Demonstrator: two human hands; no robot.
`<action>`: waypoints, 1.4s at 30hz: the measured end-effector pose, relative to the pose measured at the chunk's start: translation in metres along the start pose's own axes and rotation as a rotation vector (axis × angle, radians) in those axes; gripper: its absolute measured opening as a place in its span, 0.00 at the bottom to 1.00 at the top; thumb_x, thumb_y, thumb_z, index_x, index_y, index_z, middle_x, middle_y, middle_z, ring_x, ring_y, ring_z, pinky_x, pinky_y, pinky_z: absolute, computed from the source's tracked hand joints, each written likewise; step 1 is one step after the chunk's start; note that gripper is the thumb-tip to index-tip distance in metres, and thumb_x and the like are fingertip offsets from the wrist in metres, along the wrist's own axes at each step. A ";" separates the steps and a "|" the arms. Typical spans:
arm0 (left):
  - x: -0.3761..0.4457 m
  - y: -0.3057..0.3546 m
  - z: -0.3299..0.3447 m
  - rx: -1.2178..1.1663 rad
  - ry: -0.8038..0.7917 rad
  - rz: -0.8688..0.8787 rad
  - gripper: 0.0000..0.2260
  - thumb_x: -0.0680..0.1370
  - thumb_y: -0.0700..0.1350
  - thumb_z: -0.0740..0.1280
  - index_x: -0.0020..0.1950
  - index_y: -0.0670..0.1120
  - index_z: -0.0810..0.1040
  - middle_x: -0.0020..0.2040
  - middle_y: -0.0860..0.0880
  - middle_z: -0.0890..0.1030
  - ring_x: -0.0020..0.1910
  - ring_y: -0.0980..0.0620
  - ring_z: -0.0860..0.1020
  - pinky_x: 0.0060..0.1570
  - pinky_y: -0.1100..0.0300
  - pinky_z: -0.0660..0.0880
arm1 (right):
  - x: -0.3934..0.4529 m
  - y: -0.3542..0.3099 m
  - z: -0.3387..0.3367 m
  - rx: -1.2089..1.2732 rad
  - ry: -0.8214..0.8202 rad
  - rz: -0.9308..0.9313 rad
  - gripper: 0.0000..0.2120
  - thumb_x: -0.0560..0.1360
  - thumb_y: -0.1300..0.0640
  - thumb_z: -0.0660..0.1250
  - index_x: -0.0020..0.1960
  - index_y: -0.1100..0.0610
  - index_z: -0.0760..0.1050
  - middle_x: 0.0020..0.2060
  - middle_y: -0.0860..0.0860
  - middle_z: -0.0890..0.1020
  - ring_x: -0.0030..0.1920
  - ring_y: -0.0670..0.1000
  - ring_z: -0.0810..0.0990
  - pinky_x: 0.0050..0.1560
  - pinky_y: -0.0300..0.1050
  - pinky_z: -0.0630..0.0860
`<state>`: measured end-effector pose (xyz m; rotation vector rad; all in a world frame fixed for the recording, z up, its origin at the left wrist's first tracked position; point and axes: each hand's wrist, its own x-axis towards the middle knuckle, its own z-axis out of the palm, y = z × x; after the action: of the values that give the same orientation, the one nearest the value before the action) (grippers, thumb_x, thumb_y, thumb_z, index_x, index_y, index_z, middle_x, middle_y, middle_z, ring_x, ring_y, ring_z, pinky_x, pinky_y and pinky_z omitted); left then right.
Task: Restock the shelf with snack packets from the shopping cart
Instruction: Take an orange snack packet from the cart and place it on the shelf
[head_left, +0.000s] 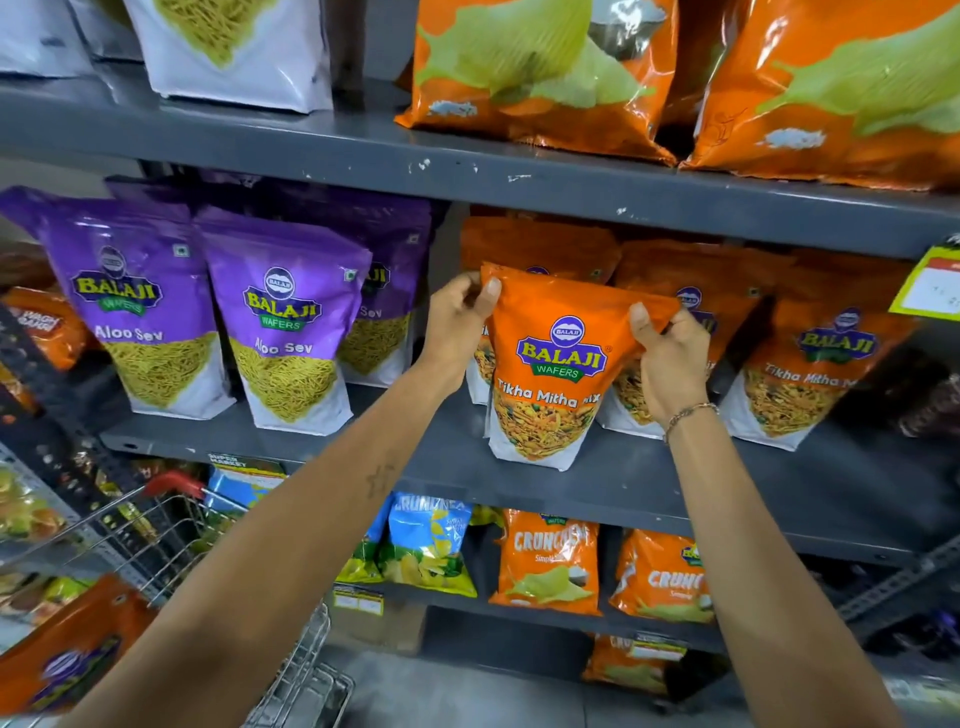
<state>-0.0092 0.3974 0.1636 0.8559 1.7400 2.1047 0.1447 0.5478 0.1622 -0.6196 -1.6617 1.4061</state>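
The Tikha Mitha Mix packet (558, 364) is orange with a white base. The Aloo Sev packets (285, 332) are purple; the shelf (519, 187) is dark grey.

Shelf: grey metal rack, middle board (597, 491) chipped along its front edge.
Middle board, left: purple Aloo Sev packs (291, 338) standing upright, side by side.
Middle board, right: orange Tikha Mitha packs (810, 364) in a row, one front pack (556, 374) standing near the edge.
Top board (363, 156): white pack, big orange bags (535, 78).
Lower board: blue and orange Crunchex packets (548, 564).
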 end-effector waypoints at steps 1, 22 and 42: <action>0.000 -0.001 0.000 0.005 -0.002 0.005 0.11 0.78 0.47 0.63 0.56 0.42 0.74 0.56 0.41 0.79 0.54 0.48 0.78 0.58 0.49 0.77 | 0.001 0.002 0.000 0.002 -0.006 -0.004 0.12 0.65 0.41 0.69 0.43 0.47 0.76 0.46 0.48 0.82 0.52 0.54 0.80 0.58 0.58 0.77; -0.205 -0.067 -0.344 0.812 0.525 -0.395 0.08 0.72 0.42 0.69 0.51 0.42 0.77 0.45 0.41 0.80 0.43 0.45 0.79 0.40 0.55 0.73 | -0.195 0.115 0.274 -0.475 -0.962 -0.078 0.05 0.70 0.66 0.66 0.44 0.61 0.78 0.44 0.57 0.83 0.42 0.49 0.81 0.46 0.39 0.73; -0.308 -0.144 -0.516 1.238 0.240 -0.705 0.09 0.69 0.32 0.64 0.46 0.40 0.78 0.46 0.37 0.81 0.50 0.39 0.79 0.47 0.48 0.76 | -0.310 0.159 0.478 -1.021 -1.348 -0.391 0.07 0.72 0.64 0.65 0.47 0.61 0.81 0.48 0.58 0.82 0.52 0.57 0.79 0.49 0.47 0.74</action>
<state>-0.0985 -0.1505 -0.1072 0.0799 2.8732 0.5686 -0.1221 0.0798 -0.0816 0.3316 -3.3592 0.4785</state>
